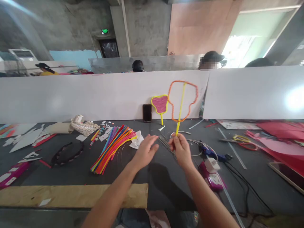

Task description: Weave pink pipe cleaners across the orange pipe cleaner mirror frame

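My right hand (181, 148) pinches the yellow stem of a fan-shaped pipe-cleaner frame (181, 101), held upright. Its outline is orange, with a yellow pipe cleaner running up the middle. My left hand (146, 151) hovers over the table with its fingers apart and holds nothing. Near it lie a crumpled white tissue (137, 140) and a bundle of many-coloured pipe cleaners (114, 148). Several thin metal wires (166, 144) lie between my hands. A smaller pink fan with a yellow edge (160, 105) leans against the white board, beside a black phone (147, 113).
A white board (71, 98) closes off the table's back; people's heads show beyond it. At right are a glue gun (215, 155), cables, scissors (242, 142), red sheets (275, 136) and a tablet-like device (289, 174). At left lie a dark headband (67, 153) and paper scraps (26, 139).
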A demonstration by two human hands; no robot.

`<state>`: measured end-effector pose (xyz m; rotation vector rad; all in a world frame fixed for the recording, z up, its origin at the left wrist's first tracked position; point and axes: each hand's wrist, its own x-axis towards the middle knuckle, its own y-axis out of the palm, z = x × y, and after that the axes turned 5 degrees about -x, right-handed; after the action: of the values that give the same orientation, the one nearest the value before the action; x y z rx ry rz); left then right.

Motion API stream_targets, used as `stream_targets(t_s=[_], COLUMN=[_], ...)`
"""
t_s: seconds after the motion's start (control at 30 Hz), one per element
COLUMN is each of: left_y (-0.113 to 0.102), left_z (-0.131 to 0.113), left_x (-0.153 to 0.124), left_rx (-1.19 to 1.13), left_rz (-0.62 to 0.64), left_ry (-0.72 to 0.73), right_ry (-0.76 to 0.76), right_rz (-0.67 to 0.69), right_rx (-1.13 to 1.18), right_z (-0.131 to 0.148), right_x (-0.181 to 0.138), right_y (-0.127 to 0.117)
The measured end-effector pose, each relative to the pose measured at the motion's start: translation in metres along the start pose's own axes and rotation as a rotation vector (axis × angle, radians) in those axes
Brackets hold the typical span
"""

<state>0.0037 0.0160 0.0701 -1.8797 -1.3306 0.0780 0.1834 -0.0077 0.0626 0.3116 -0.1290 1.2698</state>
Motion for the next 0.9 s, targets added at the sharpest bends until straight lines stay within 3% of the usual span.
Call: stream_targets(t_s=[0.1, 0.17, 0.27, 0.37, 0.57, 0.7, 0.9], left_y=[0.035, 0.049, 0.058, 0.056, 0.050, 0.047, 0.052], left_z=[-0.029, -0.036, -0.033, -0.025, -0.010, 0.001, 0.018], left_x=[0.015, 0.020, 0.017, 0.010, -0.009, -0.028, -0.072], left_rx=[-0.250, -0.439, -0.738, -0.897, -0.850, -0.757, -0.671], left_rz=[-0.005, -0.005, 0.013, -0.044, -0.101, -0.109, 0.032], left_ry=[-0.005, -0.144, -0.371, -0.486, -0.560, -0.600, -0.753], right_ry=[0.016, 0.038, 0.070, 0.114, 0.235, 0.259, 0.178], right_rz=[0.067, 0.107, 0.167, 0.264, 0.393, 0.533, 0.404], right_rx=[0.000, -0.017, -0.048, -0.092, -0.171, -0.343, -0.472], right_z=[-0.009, -0.014, -0.023, -0.033, -0.053, -0.059, -0.061], right_x=[-0.016, -0.025, -0.034, -0.039, -0.050, -0.061, -0.081], right_y=[0.012, 0.014, 0.012, 0.009, 0.012, 0.003, -0.031])
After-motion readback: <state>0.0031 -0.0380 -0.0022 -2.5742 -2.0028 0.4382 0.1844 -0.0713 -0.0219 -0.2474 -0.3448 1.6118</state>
